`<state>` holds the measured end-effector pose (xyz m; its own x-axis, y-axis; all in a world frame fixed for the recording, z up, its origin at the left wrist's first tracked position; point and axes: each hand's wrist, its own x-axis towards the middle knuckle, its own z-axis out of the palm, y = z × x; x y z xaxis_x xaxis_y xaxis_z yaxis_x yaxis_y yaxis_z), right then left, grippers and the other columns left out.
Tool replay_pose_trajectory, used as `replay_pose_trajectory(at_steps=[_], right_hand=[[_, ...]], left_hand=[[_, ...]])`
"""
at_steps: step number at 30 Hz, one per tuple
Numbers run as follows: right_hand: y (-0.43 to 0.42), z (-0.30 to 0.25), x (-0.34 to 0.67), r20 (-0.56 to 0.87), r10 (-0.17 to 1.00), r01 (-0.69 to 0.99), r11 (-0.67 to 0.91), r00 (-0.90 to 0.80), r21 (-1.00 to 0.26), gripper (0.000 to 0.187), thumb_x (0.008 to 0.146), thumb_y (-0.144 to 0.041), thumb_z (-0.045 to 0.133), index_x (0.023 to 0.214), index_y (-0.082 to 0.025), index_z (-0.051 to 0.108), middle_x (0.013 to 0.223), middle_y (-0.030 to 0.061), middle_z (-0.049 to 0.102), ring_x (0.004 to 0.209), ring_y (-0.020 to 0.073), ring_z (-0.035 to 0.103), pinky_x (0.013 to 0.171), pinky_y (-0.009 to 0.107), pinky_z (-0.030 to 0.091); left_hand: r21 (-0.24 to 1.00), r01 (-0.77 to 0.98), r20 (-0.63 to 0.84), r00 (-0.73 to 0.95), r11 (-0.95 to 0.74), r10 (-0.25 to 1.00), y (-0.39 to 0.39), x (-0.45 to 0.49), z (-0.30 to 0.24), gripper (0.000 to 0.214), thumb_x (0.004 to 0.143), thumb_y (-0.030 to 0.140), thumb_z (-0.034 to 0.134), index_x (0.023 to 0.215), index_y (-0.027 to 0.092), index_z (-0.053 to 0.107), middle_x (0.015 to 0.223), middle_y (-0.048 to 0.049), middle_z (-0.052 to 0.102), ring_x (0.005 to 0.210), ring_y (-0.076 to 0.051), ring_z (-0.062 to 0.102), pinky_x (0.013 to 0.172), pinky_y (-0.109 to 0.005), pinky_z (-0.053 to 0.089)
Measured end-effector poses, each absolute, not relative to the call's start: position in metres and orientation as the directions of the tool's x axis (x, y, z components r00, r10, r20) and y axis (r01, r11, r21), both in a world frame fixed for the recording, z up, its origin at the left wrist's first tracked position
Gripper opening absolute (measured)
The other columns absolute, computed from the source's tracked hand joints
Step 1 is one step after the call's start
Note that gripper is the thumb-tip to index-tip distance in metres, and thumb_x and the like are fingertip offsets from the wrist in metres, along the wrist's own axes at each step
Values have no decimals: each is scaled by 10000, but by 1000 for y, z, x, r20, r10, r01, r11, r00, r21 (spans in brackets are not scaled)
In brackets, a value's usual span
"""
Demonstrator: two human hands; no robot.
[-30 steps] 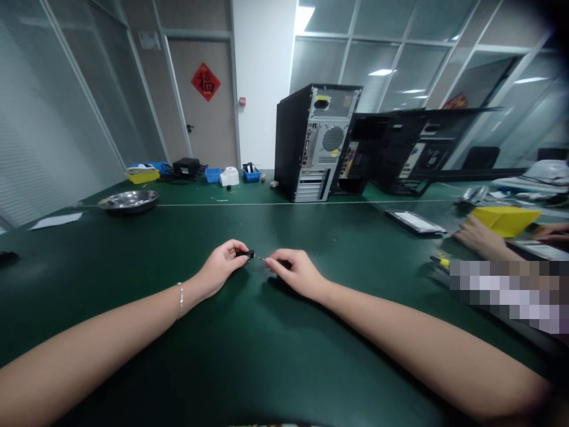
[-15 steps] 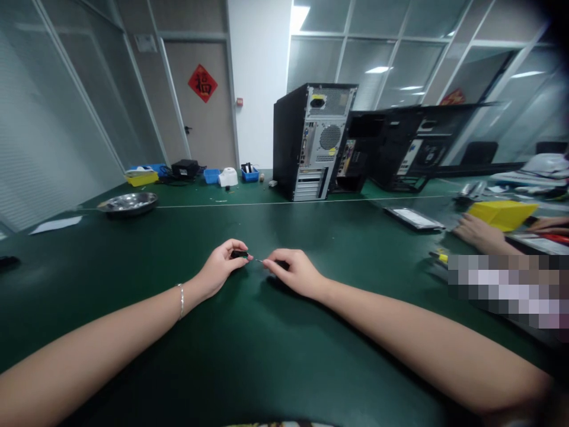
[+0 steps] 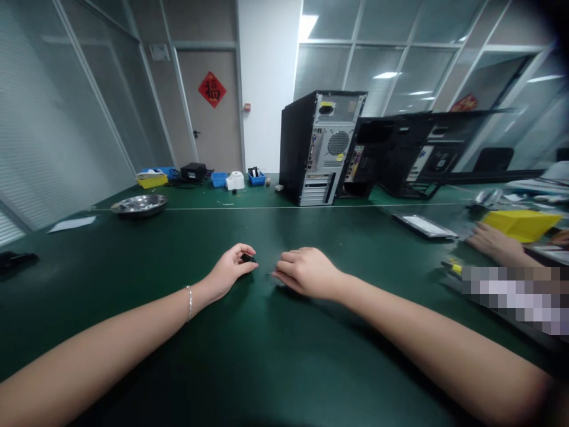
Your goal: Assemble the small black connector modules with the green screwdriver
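Note:
Both my forearms rest on a dark green table mat (image 3: 249, 356). My left hand (image 3: 231, 271) is curled, pinching a small black part (image 3: 247, 258) between thumb and fingertips. My right hand (image 3: 306, 271) lies a short way to its right with the fingers curled down on the mat. A thin metal tip (image 3: 269, 273) pokes out from under those fingers toward the black part, and the rest of that item is hidden. A small gap separates the two hands.
A black computer tower (image 3: 320, 147) and an open black case (image 3: 402, 151) stand at the back. A metal bowl (image 3: 138, 205), a yellow tray (image 3: 152, 180) and blue bins (image 3: 256, 178) sit far left. Another person's hand (image 3: 491, 242) rests near a yellow box (image 3: 521, 224) at right.
My hands have drawn slightly apart. The right hand has turned palm-down onto the mat, and the left hand has closed more over the black part.

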<state>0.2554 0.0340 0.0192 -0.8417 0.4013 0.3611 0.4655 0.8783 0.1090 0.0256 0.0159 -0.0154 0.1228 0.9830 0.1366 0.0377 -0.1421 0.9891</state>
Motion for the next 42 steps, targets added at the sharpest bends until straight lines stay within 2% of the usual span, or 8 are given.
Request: replay_pose_trajectory(at_steps=[8, 12, 17, 25, 28, 31, 37, 42], right_hand=[[87, 41, 260, 356, 533, 626, 741, -768, 243, 310, 988, -326, 485, 788, -163, 657, 790, 99, 666, 686, 187, 605, 600, 306, 283], [113, 40, 248, 449, 494, 655, 670, -745, 350, 340, 1023, -338, 414, 892, -157, 671, 885, 117, 681, 778, 206, 602, 647, 320, 297], [125, 31, 233, 637, 493, 750, 625, -593, 216, 390, 1041, -348, 352, 901, -163, 665, 866, 104, 672, 783, 195, 587, 669, 308, 297], [114, 30, 226, 584, 637, 794, 607, -503, 22, 330, 1012, -376, 415, 889, -201, 666, 841, 67, 683, 733, 185, 612, 587, 295, 259], [105, 40, 222, 550, 666, 798, 603, -504, 1, 336, 1012, -384, 414, 890, -198, 666, 859, 70, 696, 756, 188, 633, 585, 289, 278], [93, 55, 218, 474, 681, 794, 605, -558, 65, 352, 1005, -396, 418, 884, -191, 677, 877, 76, 718, 756, 196, 664, 585, 288, 314], [61, 89, 221, 162, 689, 705, 666, -707, 243, 351, 962, -397, 480, 871, -173, 735, 865, 113, 759, 814, 252, 707, 645, 291, 415], [30, 109, 227, 32, 674, 657, 708, -738, 259, 320, 953, -376, 513, 890, -174, 754, 871, 113, 766, 823, 249, 721, 655, 283, 451]], left_hand=[[994, 31, 100, 119, -104, 988, 13, 28, -12, 266, 689, 202, 732, 901, 189, 573, 849, 3, 587, 858, -186, 611, 776, -315, 429], [993, 38, 107, 124, -113, 986, 15, 27, -14, 249, 699, 214, 729, 898, 191, 581, 837, 5, 602, 843, -181, 604, 784, -315, 429], [993, 57, 93, 162, -103, 982, 16, 26, -14, 222, 721, 226, 717, 900, 191, 591, 846, -3, 609, 855, -188, 600, 794, -321, 425], [994, 41, 96, 145, -103, 985, 14, 28, -11, 246, 701, 210, 729, 902, 191, 588, 847, 6, 601, 843, -178, 588, 810, -322, 423], [992, 58, 104, 157, -114, 982, 14, 28, -11, 247, 708, 225, 727, 907, 189, 584, 847, 4, 597, 852, -182, 588, 816, -326, 422], [990, 75, 106, 172, -120, 979, 14, 27, -12, 258, 721, 245, 718, 928, 187, 576, 856, 1, 592, 865, -190, 591, 814, -332, 421], [988, 99, 102, 186, -122, 977, 14, 27, -13, 254, 732, 257, 701, 936, 187, 567, 869, -1, 580, 889, -202, 598, 830, -348, 418], [984, 109, 116, 200, -139, 973, 14, 27, -13, 248, 732, 254, 698, 939, 188, 578, 890, -3, 568, 918, -209, 596, 852, -357, 420]])
